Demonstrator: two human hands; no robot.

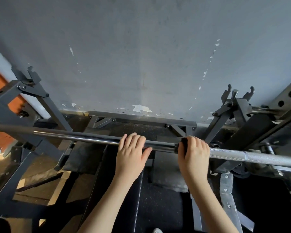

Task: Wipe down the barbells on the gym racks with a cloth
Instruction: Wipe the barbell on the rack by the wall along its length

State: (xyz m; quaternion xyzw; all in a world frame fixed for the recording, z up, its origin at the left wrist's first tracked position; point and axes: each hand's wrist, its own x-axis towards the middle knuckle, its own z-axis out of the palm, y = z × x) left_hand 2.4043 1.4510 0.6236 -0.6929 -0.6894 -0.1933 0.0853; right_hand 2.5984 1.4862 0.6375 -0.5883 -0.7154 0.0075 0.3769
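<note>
Your left hand (pixel 131 153) has its grip curled over the smooth chrome stretch of the barbell (pixel 91 138), with the thumb lying along the near side. Your right hand (pixel 194 153) has its grip clamped round a dark cloth (pixel 183 142) wrapped on the bar, just beside the knurled section. The barbell runs left to right between the rack (pixel 240 108) uprights, in front of a chipped grey wall (pixel 141 56).
</note>
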